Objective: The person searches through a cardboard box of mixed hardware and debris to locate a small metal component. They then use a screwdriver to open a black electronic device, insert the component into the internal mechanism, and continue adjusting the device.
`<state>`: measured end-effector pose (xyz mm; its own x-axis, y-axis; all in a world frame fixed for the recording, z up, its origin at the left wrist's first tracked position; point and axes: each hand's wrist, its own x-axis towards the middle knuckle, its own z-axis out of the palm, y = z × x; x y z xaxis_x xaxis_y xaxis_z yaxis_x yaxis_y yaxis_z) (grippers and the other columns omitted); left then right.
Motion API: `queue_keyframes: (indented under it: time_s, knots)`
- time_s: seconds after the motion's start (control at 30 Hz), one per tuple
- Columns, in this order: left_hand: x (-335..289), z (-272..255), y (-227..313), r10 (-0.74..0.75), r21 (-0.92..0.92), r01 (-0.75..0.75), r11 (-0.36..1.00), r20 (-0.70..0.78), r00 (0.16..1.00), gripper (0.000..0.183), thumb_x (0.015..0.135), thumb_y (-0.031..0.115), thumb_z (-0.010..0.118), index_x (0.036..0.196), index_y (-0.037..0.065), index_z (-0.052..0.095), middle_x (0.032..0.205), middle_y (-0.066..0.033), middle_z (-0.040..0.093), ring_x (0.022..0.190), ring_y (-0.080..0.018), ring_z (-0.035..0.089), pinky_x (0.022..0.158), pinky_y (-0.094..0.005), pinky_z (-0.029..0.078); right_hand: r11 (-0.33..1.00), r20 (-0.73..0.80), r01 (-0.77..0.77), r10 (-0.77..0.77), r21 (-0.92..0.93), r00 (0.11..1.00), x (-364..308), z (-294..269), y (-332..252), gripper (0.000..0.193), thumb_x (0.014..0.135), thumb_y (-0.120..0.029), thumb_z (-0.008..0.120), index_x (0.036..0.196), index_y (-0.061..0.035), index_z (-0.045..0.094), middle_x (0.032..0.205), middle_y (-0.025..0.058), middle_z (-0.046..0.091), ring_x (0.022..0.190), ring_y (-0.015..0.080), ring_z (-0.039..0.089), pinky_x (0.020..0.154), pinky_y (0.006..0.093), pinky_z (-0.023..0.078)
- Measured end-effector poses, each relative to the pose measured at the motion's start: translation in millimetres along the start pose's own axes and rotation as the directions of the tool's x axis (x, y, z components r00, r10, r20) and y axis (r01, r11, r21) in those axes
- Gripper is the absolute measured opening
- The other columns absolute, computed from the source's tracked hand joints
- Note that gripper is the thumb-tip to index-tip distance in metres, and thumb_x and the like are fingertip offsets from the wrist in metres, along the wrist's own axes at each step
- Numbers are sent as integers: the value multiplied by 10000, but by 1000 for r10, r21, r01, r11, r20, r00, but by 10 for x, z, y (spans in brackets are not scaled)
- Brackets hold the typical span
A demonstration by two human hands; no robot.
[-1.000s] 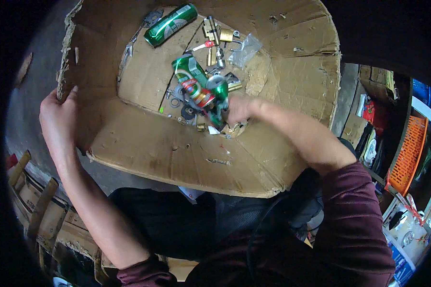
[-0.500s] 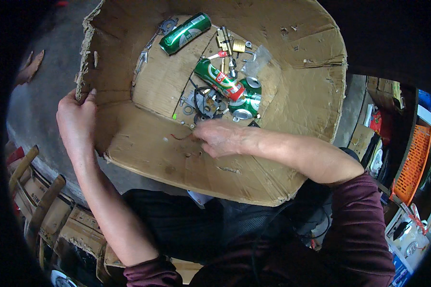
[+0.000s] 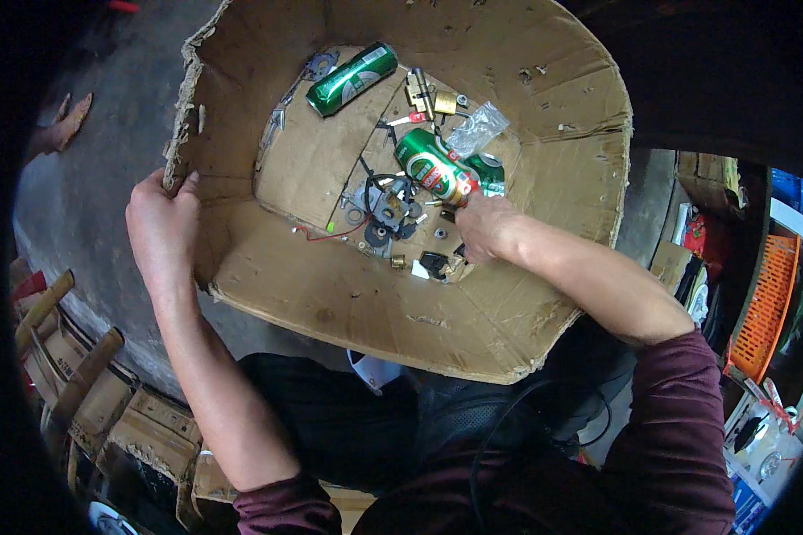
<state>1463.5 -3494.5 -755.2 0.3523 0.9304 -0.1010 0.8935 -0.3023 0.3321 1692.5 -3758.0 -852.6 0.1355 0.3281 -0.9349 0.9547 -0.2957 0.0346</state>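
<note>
A large worn cardboard box [image 3: 339, 294] lies open before me. My left hand [image 3: 165, 218] is closed on its ragged left edge, thumb inside. Inside the box, my right hand [image 3: 489, 227] has its fingers curled at the lower end of a green drink can [image 3: 433, 167] with a red band; its fingertips are partly hidden. Behind that can, another green can [image 3: 488, 169] shows only in part. A third green can [image 3: 352, 80] rests farther back. Left of my right hand lie metal parts with black cable [image 3: 388, 209], with a black piece [image 3: 434, 264] nearer me.
A brass padlock [image 3: 444, 103], a red-handled key [image 3: 415, 117] and a clear plastic bag [image 3: 479, 129] lie at the back of the box. On the right is an orange plastic basket [image 3: 764, 308]. Wooden handles [image 3: 85, 374] stand at lower left. Another person's bare foot [image 3: 71, 122] shows at upper left.
My right hand has moved right, from the near side of the metal parts to the cans. The red-banded can and the one behind it have shifted, uncovering small parts. My left hand keeps the rim.
</note>
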Motion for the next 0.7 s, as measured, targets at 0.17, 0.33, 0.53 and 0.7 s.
queue_keyframes:
  time_s: [0.17,0.33,0.53,0.7]
  knots:
    - [-18,-14,-4,5,9,-5,1000,5,1000,274,894,232,693,1066,21,729,923,-257,706,933,-422,687,827,-452,529,835,-551,470,-258,285,793,-1018,-41,169,413,854,-177,691,1235,-26,638,1267,216,629,1170,326,626,972,427,522]
    - [-38,-47,41,-43,0,43,999,43,998,279,891,224,692,1114,60,729,946,-237,716,947,-416,689,838,-457,529,758,-837,387,542,525,74,-1808,258,409,493,871,-122,725,1335,-31,584,1319,151,591,1256,311,558,1058,437,469]
    - [-102,-108,68,-161,-43,167,985,112,981,359,883,276,722,1158,45,714,965,-222,727,956,-361,707,873,-420,524,29,-265,301,561,953,785,-1625,804,270,492,912,-124,634,1336,101,530,1317,198,627,1188,281,599,1048,374,436]
    - [-464,-172,-36,-300,-142,315,939,115,947,469,889,362,737,1131,-37,692,915,-191,738,890,-258,700,851,-384,521,105,-166,134,413,985,895,-1641,732,474,469,884,-124,567,1291,107,568,1257,211,659,1123,312,633,1015,377,436]
